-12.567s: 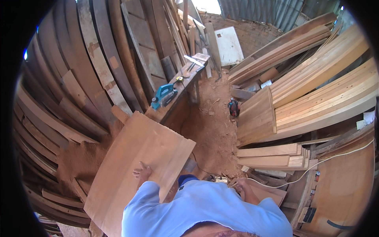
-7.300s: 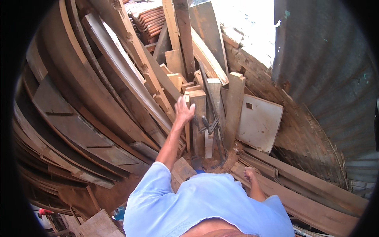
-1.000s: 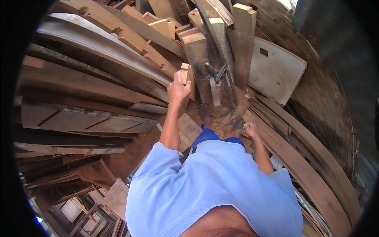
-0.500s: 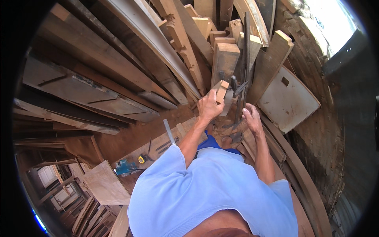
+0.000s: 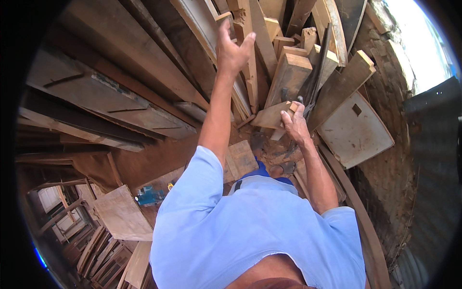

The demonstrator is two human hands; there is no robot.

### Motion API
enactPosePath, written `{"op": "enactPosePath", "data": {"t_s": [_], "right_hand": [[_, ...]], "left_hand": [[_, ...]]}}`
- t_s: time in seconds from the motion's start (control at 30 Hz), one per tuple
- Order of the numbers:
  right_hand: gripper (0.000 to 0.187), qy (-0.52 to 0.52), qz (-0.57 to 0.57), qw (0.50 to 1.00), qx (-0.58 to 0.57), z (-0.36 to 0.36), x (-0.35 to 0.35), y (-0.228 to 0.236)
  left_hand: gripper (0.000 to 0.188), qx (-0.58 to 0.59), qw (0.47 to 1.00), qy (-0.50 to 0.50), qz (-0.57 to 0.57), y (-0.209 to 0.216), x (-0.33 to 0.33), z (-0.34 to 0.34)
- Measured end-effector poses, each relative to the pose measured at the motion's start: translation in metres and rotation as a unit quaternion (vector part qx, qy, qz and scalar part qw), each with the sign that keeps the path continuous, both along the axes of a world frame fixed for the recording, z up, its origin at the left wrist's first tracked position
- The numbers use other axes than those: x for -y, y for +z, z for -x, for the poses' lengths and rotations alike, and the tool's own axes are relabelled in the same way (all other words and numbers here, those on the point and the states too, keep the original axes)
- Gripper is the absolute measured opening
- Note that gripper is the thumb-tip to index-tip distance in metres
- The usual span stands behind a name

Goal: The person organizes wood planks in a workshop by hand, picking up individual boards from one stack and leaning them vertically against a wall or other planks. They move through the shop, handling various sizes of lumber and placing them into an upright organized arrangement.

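Note:
Raised far forward, my left hand (image 5: 234, 54) has thumb and fingers spread, with nothing visibly held. Its fingertips are beside the end of an upright wooden piece (image 5: 224, 18) among the leaning timber; whether they touch it, I cannot tell. My right hand (image 5: 297, 126) is closed on the right end of a short wooden block (image 5: 269, 116), which lies tilted in front of a thick upright timber (image 5: 294, 67). Behind that hand stands a dark metal bar clamp (image 5: 323, 65), its lower part hidden by the hand and block.
Long boards (image 5: 139, 53) lean on the left. A pale panel (image 5: 356, 130) rests against the rough wall at right. On the low bench at left are a blue-green power tool (image 5: 149, 195), partly covered tape measure (image 5: 170, 186) and flat wooden board (image 5: 122, 214).
My left hand has let go of the wooden block and swung forward to the upright timber. My right hand, previously by the clamp bar, now grips the block, which has tipped over leftward.

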State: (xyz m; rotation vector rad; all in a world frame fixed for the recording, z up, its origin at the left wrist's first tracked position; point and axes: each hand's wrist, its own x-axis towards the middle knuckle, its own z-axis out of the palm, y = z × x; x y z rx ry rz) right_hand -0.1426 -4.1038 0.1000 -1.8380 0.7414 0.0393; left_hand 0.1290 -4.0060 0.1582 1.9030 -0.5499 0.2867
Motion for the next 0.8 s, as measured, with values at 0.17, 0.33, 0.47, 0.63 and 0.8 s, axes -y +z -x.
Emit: {"op": "enactPosePath", "data": {"t_s": [0.17,0.33,0.47,0.63,0.8], "right_hand": [[0.060,-0.003,-0.018,1.000,0.001,0.002,0.000,-0.003],[0.060,-0.012,-0.053,0.998,-0.017,-0.003,-0.003,0.003],[0.060,-0.011,0.038,0.999,-0.013,-0.001,-0.003,-0.011],[0.059,-0.016,0.022,1.000,-0.013,0.001,-0.003,-0.013],[0.058,-0.009,0.022,1.000,0.010,-0.002,-0.008,-0.004]], "left_hand": [[0.054,-0.068,0.996,0.005,0.066,0.025,0.032,-0.049],[0.052,-0.102,0.992,-0.061,0.044,-0.022,0.030,-0.095],[0.044,-0.047,0.996,0.011,-0.075,0.021,0.025,-0.066],[0.039,-0.059,0.993,-0.045,-0.088,0.059,0.009,-0.023],[0.038,0.044,0.995,-0.089,-0.013,0.028,-0.010,-0.001]]}}
